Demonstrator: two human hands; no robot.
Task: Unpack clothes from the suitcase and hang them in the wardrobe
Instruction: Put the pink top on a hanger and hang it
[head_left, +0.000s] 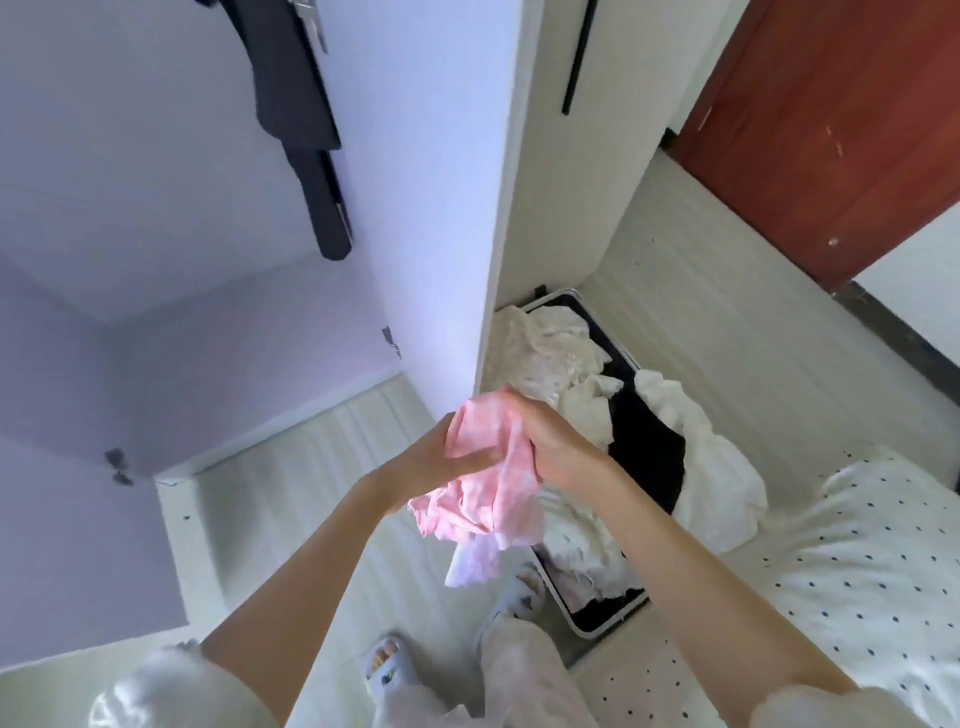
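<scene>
Dark garment (296, 124) hangs inside open wardrobe (436, 208) at left. My left hand (441, 457) & right hand (550, 441) both grip bunched pink garment (488, 493) in front of the wardrobe door edge, fingers curled into fabric. Open suitcase (647, 447) w/ white clothes (545, 353) on floor right, polka-dot bedding (857, 545) far right

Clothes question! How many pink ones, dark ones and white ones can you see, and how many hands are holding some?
Pink garment, held in both hands: 1
Dark garment hanging in the wardrobe: 1
White clothes in the suitcase: a tangled heap, pieces too jumbled to count, taken as 1
Hands holding: left hand and right hand: 2
Total: 5
</scene>
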